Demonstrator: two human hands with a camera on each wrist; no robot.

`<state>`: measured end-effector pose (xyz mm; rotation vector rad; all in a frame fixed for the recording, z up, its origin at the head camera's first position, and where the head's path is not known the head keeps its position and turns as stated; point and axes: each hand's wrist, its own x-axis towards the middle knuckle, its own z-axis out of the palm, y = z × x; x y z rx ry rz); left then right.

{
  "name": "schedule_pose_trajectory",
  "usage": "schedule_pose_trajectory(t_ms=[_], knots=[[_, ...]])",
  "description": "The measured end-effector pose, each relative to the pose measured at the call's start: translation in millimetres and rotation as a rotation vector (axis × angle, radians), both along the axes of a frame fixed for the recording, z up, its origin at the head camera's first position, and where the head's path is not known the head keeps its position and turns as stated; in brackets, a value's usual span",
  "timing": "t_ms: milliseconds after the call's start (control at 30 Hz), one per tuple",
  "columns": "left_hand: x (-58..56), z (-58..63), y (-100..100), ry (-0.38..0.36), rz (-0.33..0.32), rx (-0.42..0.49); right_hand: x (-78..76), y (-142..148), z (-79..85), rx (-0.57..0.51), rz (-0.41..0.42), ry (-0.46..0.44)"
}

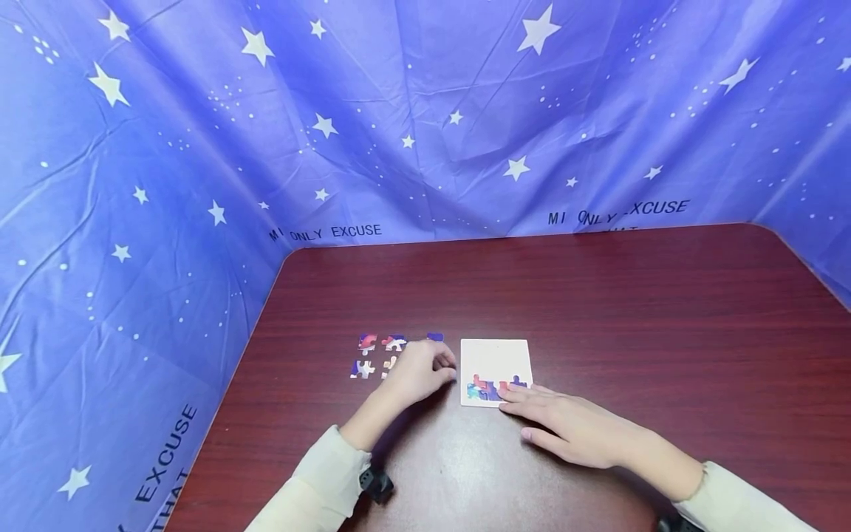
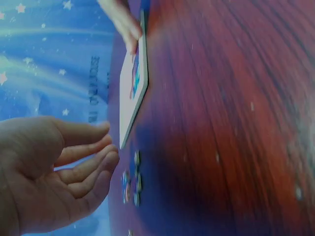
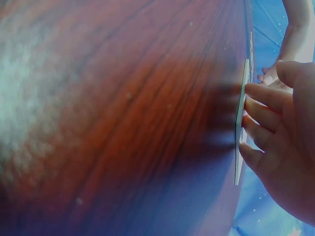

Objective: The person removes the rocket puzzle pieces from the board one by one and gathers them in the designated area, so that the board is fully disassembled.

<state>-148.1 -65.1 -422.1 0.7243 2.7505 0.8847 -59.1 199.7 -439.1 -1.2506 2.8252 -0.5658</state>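
Note:
A white square puzzle board (image 1: 495, 355) lies on the table with joined jigsaw pieces (image 1: 490, 390) along its near edge. The fingertips of my right hand (image 1: 578, 428) rest on the pieces at the board's near right, fingers stretched out; part of the picture is hidden under them. Just left of the board hovers my left hand (image 1: 419, 369), its fingers loosely bent. In the left wrist view, nothing shows between the thumb and fingers of the left hand (image 2: 64, 172). Loose jigsaw pieces (image 1: 363, 369) lie left of and behind that hand, some partly covered by it.
The dark red wooden table (image 1: 631, 310) reaches back to a blue star-patterned curtain (image 1: 425, 111), which hangs behind it and along the left side. A black wrist strap device (image 1: 377, 485) sits at the left sleeve.

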Motion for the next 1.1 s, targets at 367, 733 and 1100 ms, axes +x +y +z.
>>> schedule_pose_trajectory(t_ms=[367,733,1100], knots=[[8.8,-4.0,20.4,0.115,-0.170,-0.201,-0.3,-0.2,0.3,-0.005,-0.003,-0.016],[9.2,-3.6,27.6,0.090,-0.144,-0.238,-0.3,0.5,-0.1,-0.020,0.001,-0.009],[8.8,-3.2,29.0,0.036,-0.120,-0.194,0.1,0.2,-0.4,-0.021,-0.001,-0.005]])
